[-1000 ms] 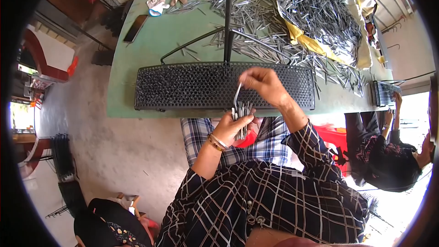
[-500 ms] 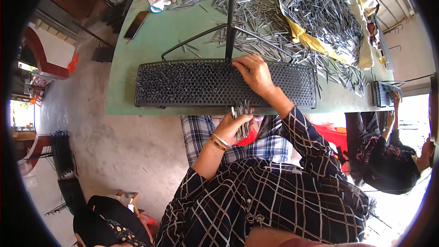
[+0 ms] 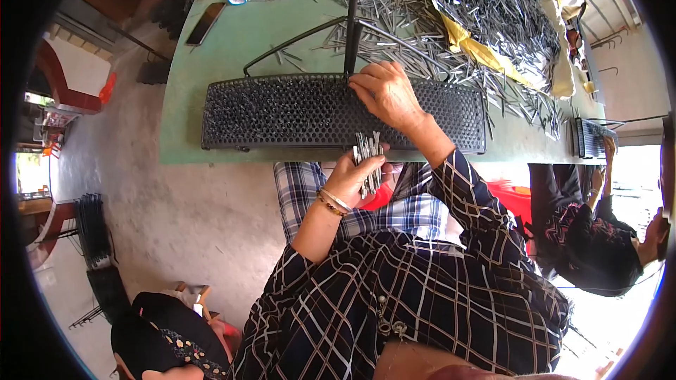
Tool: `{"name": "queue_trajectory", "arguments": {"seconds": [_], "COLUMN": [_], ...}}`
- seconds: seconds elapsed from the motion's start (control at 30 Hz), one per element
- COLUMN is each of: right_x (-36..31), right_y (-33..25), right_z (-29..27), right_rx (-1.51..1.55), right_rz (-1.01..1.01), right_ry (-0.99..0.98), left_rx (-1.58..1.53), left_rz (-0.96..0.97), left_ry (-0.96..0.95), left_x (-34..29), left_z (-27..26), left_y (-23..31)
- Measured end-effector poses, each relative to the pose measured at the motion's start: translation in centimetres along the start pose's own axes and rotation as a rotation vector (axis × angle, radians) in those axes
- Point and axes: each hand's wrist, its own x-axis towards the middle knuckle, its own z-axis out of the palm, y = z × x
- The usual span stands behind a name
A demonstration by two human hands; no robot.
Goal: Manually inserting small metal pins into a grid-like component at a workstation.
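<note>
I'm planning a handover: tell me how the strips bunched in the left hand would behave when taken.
The bunched strips are probably stiff: they jut straight above the left hand. They would likely slip apart if loosened, since no band shows around them. Dropped, they might scatter, like the loose strips across the green table.

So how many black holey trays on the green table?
2: one black perforated tray under the right hand, a second tray by a co-worker's hand, far right. Others may be hidden.

L head cam, wide fisheye, facing dn, close abv shirt, tbl beyond
</note>
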Motion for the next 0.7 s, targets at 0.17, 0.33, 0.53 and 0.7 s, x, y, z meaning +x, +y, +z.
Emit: {"name": "queue_trajectory", "arguments": {"seconds": [0.17,0.33,0.53,0.7], "right_x": [-0.1,-0.7,-2.9,-4.1], "right_y": [0.0,0.6,-1.7,-1.5], "right_z": [0.4,0.5,-2.8,-3.4], "right_rx": [-0.071,-0.002,0.601,0.914], "right_rz": [0.037,0.067,0.452,0.702], "right_ry": [-0.07,0.061,-0.303,-0.383], "left_rx": [-0.039,-0.088,-0.061,-0.004], "left_rz": [-0.004,0.001,0.056,0.059], "left_ry": [0.025,0.036,0.061,0.01], "left_x": [0.1,0.0,-0.1,0.2], "left_z": [-0.2,-0.1,-0.4,0.2], "left_y": [-0.3,-0.1,0.4,0.5]}}
